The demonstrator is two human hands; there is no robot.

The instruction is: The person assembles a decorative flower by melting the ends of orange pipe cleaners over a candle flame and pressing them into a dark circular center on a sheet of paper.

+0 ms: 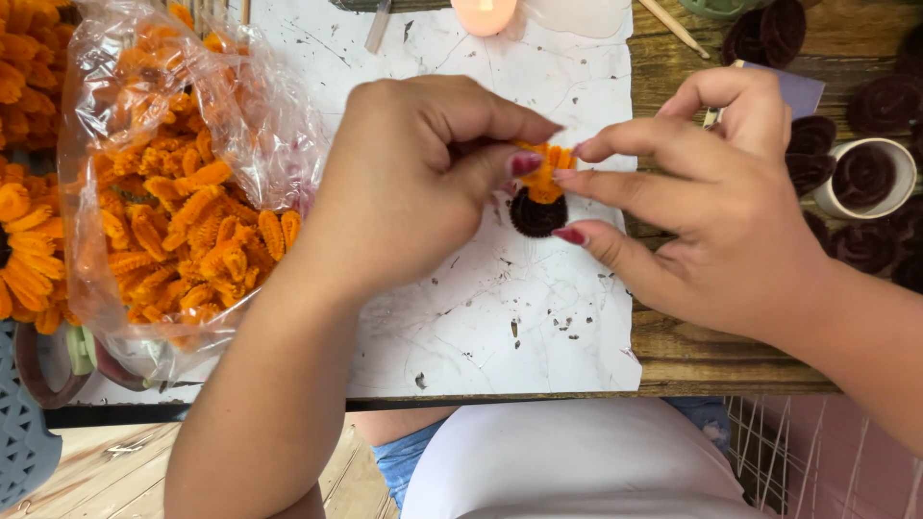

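Observation:
My left hand [409,178] and my right hand [707,197] meet over a white marbled sheet [500,308]. Between their fingertips sits a small dark brown fuzzy disc [536,215] with orange fuzzy petals [546,168] attached along its top. My left thumb presses the orange petals from the left. My right fingers pinch the petals and the brown disc from the right. Both hands grip the same small piece.
A clear plastic bag [183,192] full of orange fuzzy petals lies at left, beside finished orange flowers [24,240]. Dark brown coiled discs [865,173] fill the right, one in a white cup. A pink candle [484,13] and a wooden stick [673,27] lie at the top.

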